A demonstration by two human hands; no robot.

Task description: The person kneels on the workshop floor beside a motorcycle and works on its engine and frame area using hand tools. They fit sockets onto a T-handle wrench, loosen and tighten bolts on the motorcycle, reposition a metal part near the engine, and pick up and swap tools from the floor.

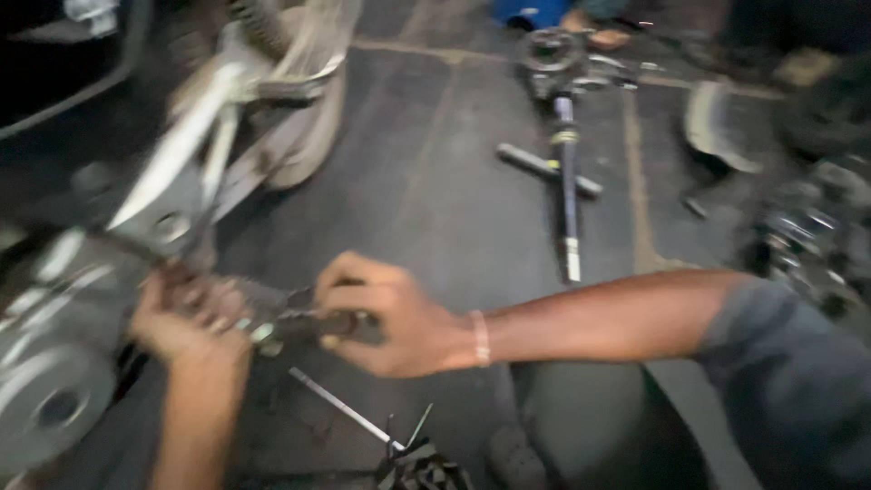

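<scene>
The right hand [390, 318] is closed around a dark tool handle [318, 325] lying roughly level, its long axis pointing left toward the metal machine part [54, 363]. The left hand [186, 313] wraps the tool's far end beside that part. A long shaft [568, 195] lies on the floor [435, 181] well apart.

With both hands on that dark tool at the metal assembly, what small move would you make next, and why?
Probably a short, steady turn of the dark tool handle with the right hand, while the left hand steadies its head against the metal assembly. Both hands already grip it there; the blur hides the fastener itself.
</scene>
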